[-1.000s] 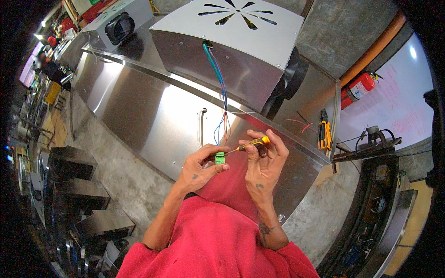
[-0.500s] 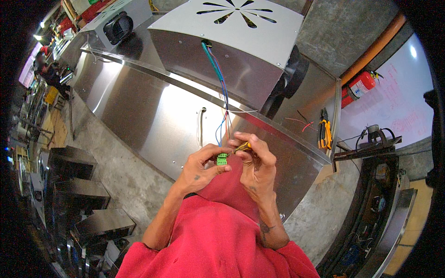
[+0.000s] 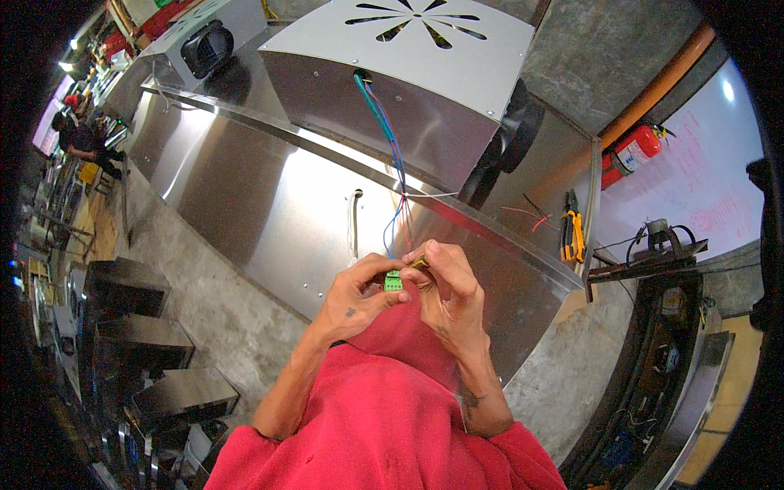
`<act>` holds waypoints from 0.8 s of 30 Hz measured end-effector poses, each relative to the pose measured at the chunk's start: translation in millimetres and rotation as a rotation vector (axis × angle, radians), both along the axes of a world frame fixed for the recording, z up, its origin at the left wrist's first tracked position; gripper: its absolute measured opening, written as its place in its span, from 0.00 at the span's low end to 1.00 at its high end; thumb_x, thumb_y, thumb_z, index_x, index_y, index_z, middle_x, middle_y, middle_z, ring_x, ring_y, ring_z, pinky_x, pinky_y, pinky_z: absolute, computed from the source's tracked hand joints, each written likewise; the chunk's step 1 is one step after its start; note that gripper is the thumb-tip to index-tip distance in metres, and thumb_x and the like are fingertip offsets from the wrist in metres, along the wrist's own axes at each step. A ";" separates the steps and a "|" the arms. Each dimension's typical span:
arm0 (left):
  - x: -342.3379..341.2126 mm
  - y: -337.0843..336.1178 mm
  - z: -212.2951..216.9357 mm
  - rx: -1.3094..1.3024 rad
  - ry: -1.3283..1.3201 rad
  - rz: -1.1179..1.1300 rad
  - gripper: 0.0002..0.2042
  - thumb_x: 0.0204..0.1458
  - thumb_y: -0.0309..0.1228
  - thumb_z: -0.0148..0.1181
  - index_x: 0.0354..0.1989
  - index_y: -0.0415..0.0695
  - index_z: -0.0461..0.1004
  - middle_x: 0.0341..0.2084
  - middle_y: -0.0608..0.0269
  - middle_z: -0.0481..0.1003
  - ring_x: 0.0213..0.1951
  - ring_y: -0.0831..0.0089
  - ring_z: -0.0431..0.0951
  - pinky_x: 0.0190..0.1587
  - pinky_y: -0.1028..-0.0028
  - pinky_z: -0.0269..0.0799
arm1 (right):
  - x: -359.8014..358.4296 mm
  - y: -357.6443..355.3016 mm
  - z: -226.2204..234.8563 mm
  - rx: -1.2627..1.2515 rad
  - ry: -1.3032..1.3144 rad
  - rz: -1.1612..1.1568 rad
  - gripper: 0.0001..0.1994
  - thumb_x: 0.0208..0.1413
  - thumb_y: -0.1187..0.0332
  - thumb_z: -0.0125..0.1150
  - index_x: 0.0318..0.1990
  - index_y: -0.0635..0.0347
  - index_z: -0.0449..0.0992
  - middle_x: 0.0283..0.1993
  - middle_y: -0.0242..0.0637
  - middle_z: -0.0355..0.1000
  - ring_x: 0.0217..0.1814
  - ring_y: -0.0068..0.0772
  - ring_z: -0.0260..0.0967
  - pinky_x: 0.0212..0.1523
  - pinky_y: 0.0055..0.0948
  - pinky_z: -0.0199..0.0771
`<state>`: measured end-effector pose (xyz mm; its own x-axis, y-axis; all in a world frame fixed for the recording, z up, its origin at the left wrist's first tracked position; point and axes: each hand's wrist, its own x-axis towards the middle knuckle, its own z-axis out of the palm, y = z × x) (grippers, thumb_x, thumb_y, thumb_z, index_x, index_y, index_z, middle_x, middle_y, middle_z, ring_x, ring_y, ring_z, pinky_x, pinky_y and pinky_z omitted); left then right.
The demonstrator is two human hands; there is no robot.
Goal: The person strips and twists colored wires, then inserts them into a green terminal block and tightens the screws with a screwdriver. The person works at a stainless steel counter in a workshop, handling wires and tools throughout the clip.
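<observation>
A left hand (image 3: 349, 299) pinches a green connector block (image 3: 393, 285) between thumb and fingers, close before the wearer's red top (image 3: 367, 416), while the right hand (image 3: 452, 299), just beside it, closes around a yellow-and-black screwdriver (image 3: 419, 263) mostly hidden by the fingers. Beyond, blue and red wires (image 3: 401, 173) hang from a metal box (image 3: 384, 114) with petal-shaped vents. To the right lie pliers (image 3: 578, 235) and, farther off, a red fire extinguisher (image 3: 639, 149); a co-worker (image 3: 82, 137) in dark clothes appears far left.
</observation>
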<state>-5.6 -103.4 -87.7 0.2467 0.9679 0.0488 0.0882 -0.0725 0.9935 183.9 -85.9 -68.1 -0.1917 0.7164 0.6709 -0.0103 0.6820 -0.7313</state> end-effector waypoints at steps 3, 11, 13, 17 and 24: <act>1.7 -3.1 3.8 -0.040 -0.028 0.021 0.21 0.55 0.26 0.77 0.58 0.39 0.81 0.41 0.66 0.77 0.41 0.78 0.73 0.44 0.75 0.69 | 3.5 0.1 4.2 -0.001 -0.027 0.053 0.38 0.55 0.93 0.62 0.72 0.51 0.66 0.60 0.52 0.74 0.54 0.47 0.82 0.55 0.35 0.87; 1.5 -2.8 -7.9 0.026 -0.043 0.014 0.21 0.55 0.27 0.77 0.56 0.37 0.81 0.41 0.65 0.77 0.43 0.77 0.75 0.46 0.74 0.71 | 6.3 -1.8 7.6 -0.094 -0.013 0.070 0.40 0.56 0.93 0.62 0.74 0.49 0.63 0.60 0.51 0.75 0.57 0.48 0.80 0.54 0.38 0.87; 1.5 -3.3 -5.8 0.023 -0.044 0.007 0.20 0.55 0.27 0.77 0.56 0.37 0.81 0.41 0.65 0.77 0.43 0.76 0.75 0.46 0.74 0.71 | 11.3 -0.8 -1.8 -0.073 -0.046 0.069 0.40 0.57 0.93 0.62 0.74 0.49 0.63 0.61 0.51 0.75 0.58 0.46 0.79 0.54 0.37 0.87; 3.1 -5.2 0.6 -0.015 -0.032 0.017 0.20 0.55 0.28 0.77 0.55 0.37 0.81 0.42 0.65 0.77 0.43 0.76 0.75 0.47 0.74 0.71 | 5.8 3.4 -0.2 -0.043 0.039 0.056 0.40 0.57 0.93 0.61 0.74 0.47 0.63 0.60 0.52 0.74 0.56 0.44 0.80 0.51 0.35 0.88; 0.1 -4.6 -0.1 -0.008 -0.001 0.006 0.21 0.55 0.27 0.77 0.57 0.39 0.81 0.42 0.65 0.77 0.44 0.76 0.76 0.49 0.73 0.72 | 4.7 -0.1 -5.3 -0.048 -0.002 0.052 0.40 0.56 0.93 0.61 0.74 0.47 0.63 0.58 0.51 0.75 0.54 0.45 0.81 0.51 0.37 0.88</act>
